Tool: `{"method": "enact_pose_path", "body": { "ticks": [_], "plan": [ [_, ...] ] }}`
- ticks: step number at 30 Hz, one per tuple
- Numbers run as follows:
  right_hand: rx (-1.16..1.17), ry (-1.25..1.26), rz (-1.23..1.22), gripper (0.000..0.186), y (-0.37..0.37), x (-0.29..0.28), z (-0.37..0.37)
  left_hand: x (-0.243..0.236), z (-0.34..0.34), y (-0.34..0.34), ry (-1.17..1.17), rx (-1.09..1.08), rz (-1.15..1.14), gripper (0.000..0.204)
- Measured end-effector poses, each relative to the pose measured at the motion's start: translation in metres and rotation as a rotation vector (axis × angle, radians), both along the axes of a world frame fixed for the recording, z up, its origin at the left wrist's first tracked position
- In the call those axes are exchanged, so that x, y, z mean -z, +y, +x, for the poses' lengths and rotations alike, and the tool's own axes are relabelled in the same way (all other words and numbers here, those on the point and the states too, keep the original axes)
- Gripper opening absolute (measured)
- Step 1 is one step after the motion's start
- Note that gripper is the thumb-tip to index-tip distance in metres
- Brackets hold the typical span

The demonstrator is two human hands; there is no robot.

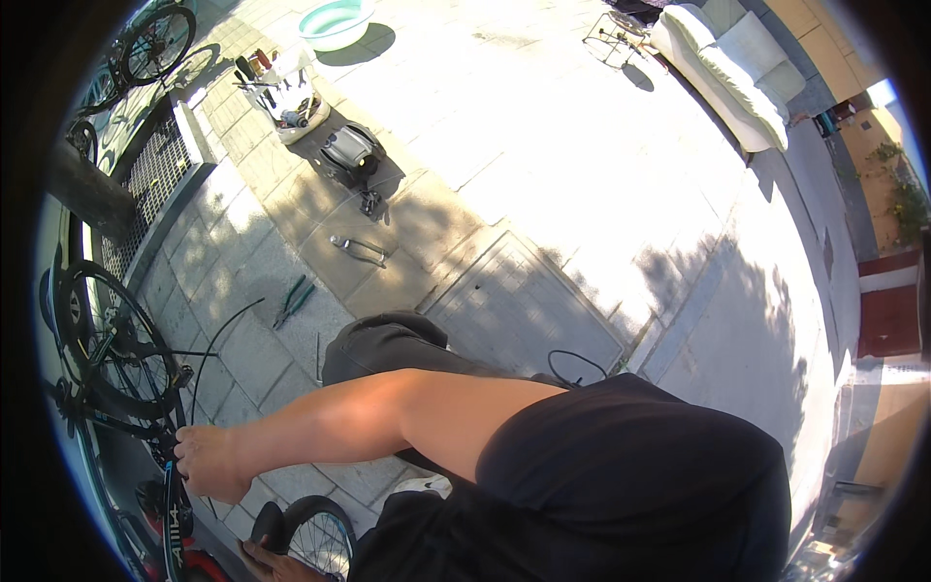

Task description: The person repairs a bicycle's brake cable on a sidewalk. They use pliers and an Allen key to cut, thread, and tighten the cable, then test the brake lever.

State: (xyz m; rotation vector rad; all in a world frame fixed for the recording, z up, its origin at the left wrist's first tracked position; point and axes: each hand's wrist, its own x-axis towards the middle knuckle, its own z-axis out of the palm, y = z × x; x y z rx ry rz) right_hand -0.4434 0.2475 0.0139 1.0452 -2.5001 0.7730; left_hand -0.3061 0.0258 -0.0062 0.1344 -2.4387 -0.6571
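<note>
My right arm reaches across to a dark bicycle lying or leaning at the left, its rear wheel (116,339) above its frame tube (173,524). At that frame my right hand (208,466) has its fingers curled closed. A thin black cable (197,373) arcs down to those fingers and seems gripped in them; their far side is hidden. By the lower edge my left hand (276,565) is partly cut off, closed around what looks like a black bike saddle (270,527). A spoked wheel with a bluish rim (322,533) stands beside it. Green-handled pliers (294,301) lie on the paving.
A silver two-legged tool (359,250) lies on the paving, beyond it a black case (351,153) and a white tub of tools (291,107). Farther off are a pale green basin (335,24) and a white sofa (722,73). A tree trunk (92,189) and metal grate (155,175) flank the left.
</note>
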Motion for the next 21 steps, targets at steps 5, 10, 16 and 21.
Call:
{"method": "enact_pose_path", "body": {
  "ticks": [5, 10, 16, 21],
  "plan": [
    [-0.041, 0.062, -0.049, 0.016, 0.001, -0.006, 0.014, -0.001, 0.013, -0.017, 0.001, -0.089, 0.144, 0.032],
    [-0.08, 0.099, -0.144, 0.014, -0.008, 0.007, 0.016, -0.009, 0.028, -0.021, -0.006, -0.117, 0.172, 0.037],
    [-0.081, 0.153, -0.247, 0.014, -0.01, 0.023, 0.014, -0.021, 0.039, -0.01, -0.099, -0.11, 0.234, 0.039],
    [-0.155, 0.053, -0.271, 0.014, -0.036, 0.009, 0.029, -0.023, 0.058, -0.014, -0.162, -0.151, 0.235, 0.039]
  ]
}}
